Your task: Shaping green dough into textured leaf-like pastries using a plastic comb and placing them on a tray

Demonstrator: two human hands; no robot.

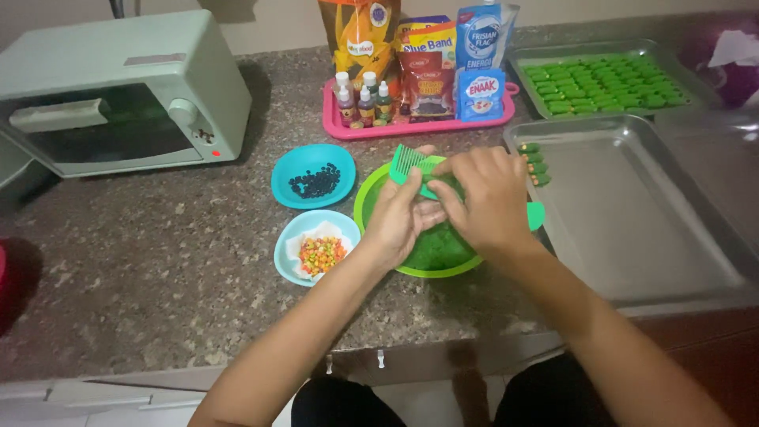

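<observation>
While both hands meet over the green bowl point(379, 190), the left hand point(398, 217) closes around a green comb point(413, 168), whose teeth stick up past the bowl's far rim and whose long axis runs roughly left to right, tilted down toward the right. The right hand point(482, 198) lies just beside it on the bowl's right half, fingers curled down against the comb's lower end; whether they pinch a bit of green dough point(435, 249) there I cannot tell, since the fingertips are hidden. That dough fills the bowl beneath both palms, nearer the person than the comb.

Left of the bowl, just beside it, sits a blue bowl of dark chips point(314, 175), and nearer the person a paler bowl of coloured sprinkles point(316, 249). Right of the bowl, touching or nearly so, lies a steel tray point(632, 229) with a few small green pieces point(536, 162) lined up at its near-left corner, the closest spot to the right hand. Beyond that tray a second tray point(601, 83) is full of green pieces. Behind the bowl stands a pink tray of bottles and packets point(419, 79); far left of it, a small oven point(111, 91). Nothing stands between the hands and the steel tray.
</observation>
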